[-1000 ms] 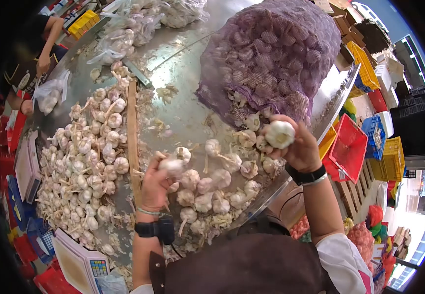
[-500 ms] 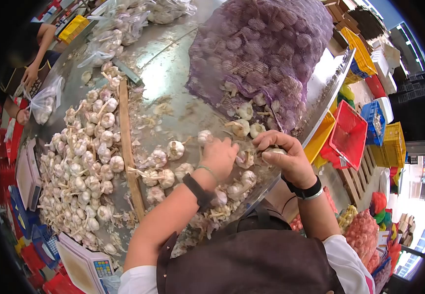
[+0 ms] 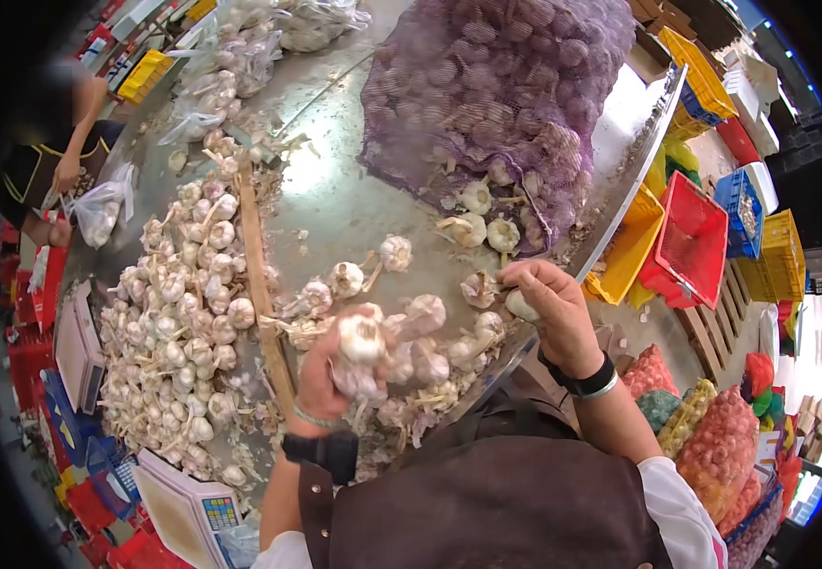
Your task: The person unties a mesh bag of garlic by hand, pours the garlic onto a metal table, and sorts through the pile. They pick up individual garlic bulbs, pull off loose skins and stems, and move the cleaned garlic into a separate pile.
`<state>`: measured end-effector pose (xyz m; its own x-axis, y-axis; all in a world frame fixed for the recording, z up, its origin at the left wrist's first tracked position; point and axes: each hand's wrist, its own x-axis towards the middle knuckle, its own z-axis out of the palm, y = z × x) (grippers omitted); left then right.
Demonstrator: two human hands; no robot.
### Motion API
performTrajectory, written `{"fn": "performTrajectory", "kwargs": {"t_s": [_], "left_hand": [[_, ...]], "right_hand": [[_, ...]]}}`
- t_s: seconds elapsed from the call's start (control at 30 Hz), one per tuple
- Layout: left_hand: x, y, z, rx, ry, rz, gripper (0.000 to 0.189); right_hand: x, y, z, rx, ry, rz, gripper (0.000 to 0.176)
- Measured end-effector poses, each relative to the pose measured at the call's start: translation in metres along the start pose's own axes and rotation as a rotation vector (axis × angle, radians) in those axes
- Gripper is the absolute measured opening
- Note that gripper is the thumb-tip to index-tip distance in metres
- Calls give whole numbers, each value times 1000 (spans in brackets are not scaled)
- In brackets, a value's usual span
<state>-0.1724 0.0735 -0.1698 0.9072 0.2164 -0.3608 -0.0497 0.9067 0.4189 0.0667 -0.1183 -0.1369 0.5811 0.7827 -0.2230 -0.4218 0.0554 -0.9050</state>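
Note:
My left hand is closed around garlic bulbs, raised a little over the metal table; one pale garlic bulb shows on top and another lies below it, slightly blurred. At the table's near right edge, my right hand grips a single garlic bulb between thumb and fingers. Loose garlic bulbs lie between the hands and in front of them. Beyond them, a purple mesh sack full of garlic spills a few bulbs from its mouth.
A wooden strip borders a large garlic pile on the left. Two scales stand along that side. Another person's hand is by a plastic bag. Right of the table are a red crate and mesh sacks.
My left hand has drawn back toward me and turned up, now with garlic bulbs in it. The right hand still holds its bulb at nearly the same place. The view has shifted slightly.

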Motion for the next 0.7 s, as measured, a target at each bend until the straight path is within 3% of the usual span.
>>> {"fn": "performTrajectory", "kwargs": {"t_s": [0.07, 0.1, 0.23, 0.33, 0.37, 0.53, 0.57, 0.6, 0.67, 0.7], "left_hand": [[-21, -23, -8, 36, 130, 49, 49], [-28, -31, 8, 58, 297, 47, 49], [-49, -49, 17, 156, 173, 197, 61], [-52, -53, 27, 199, 219, 202, 62], [-54, -51, 24, 204, 141, 172, 62], [-52, -59, 22, 365, 122, 233, 53], [-53, -60, 23, 407, 144, 243, 50], [-55, -59, 23, 408, 136, 238, 50], [-60, -54, 23, 775, 129, 314, 45], [-60, -54, 21, 775, 119, 313, 45]], "right_hand": [[-2, 3, 9, 10, -29, 0, 21], [-3, 3, 13, -8, -27, 25, 21], [-8, 15, 20, -40, -76, 114, 18], [-16, 21, 29, -82, -107, 158, 18], [-19, 22, 32, -109, -167, 183, 18], [-44, 22, 61, -204, -453, 266, 33], [-45, 24, 64, -251, -562, 210, 42], [-48, 28, 65, -252, -552, 208, 42], [-56, 37, 68, -360, -542, 93, 42], [-61, 35, 73, -294, -480, 100, 35]]}}
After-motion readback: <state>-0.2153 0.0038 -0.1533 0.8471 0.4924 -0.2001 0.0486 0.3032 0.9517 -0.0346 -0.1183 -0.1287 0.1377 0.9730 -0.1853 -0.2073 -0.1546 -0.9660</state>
